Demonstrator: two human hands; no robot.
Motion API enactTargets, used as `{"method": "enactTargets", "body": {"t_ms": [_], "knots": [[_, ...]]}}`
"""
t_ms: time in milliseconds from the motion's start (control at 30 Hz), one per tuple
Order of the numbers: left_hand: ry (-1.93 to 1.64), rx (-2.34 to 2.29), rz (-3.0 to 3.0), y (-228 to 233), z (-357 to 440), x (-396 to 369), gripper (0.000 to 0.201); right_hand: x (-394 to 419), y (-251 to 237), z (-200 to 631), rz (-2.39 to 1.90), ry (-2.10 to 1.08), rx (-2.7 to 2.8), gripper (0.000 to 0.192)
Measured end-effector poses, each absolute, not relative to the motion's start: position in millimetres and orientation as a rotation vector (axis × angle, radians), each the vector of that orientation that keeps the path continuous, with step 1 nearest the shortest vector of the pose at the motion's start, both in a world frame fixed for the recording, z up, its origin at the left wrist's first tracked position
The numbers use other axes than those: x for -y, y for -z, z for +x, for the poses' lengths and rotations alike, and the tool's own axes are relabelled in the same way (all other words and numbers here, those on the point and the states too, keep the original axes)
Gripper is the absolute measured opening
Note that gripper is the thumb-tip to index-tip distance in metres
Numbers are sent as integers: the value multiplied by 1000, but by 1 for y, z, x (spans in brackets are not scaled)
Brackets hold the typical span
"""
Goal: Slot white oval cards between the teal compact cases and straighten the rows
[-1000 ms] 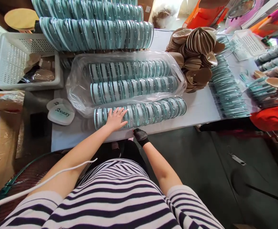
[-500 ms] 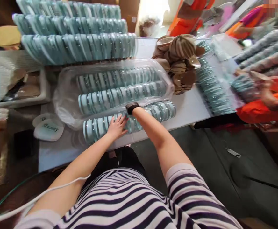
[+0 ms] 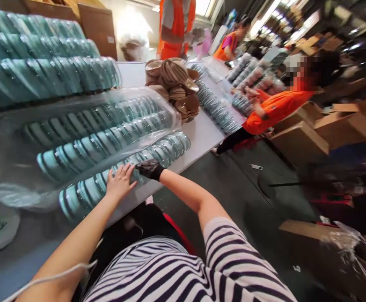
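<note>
A long row of pale blue round pieces with dark edges (image 3: 86, 193), packed face to face, lies along the table's near edge. On top of it rests my left hand (image 3: 120, 181), bare, its fingers spread. Just to the right, my right hand (image 3: 149, 168) wears a dark striped glove and lies over the same row, fingers stretched towards the left hand. Neither hand is lifting a piece. Behind them a clear plastic bag (image 3: 16, 188) holds two similar rows (image 3: 107, 140). What exactly the pieces are, I cannot tell.
Stacked blue rows (image 3: 44, 79) stand at the back left. Brown curved pieces (image 3: 178, 86) are heaped beyond the bag, beside another blue row (image 3: 216, 100). A co-worker in orange (image 3: 277, 107) handles pieces at the right. Cardboard boxes (image 3: 302, 138) stand behind that person.
The view has swung right, so the table things sit further left. My right hand has drawn back towards me over the near row; my left hand stays spread on it.
</note>
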State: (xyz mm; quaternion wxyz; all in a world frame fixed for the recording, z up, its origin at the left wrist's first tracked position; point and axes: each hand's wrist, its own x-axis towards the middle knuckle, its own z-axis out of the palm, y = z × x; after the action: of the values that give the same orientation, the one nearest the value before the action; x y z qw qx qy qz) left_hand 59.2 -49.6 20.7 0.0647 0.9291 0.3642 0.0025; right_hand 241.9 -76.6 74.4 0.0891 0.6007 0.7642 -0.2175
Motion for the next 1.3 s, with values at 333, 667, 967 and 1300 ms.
{"method": "enactTargets", "body": {"t_ms": [333,667,967,1300], "knots": [[92,-1105,2716,-22,58,40,72,151,21,230,2028,689,-2067,36],[26,-1106,2624,-43,108,41,71,66,-59,306,2186,401,-2007,42],[45,-1193,2602,-29,133,39,71,-59,-81,285,1436,617,-2067,33],[61,-1235,2561,-33,136,40,70,64,-51,324,1716,541,-2355,34]]}}
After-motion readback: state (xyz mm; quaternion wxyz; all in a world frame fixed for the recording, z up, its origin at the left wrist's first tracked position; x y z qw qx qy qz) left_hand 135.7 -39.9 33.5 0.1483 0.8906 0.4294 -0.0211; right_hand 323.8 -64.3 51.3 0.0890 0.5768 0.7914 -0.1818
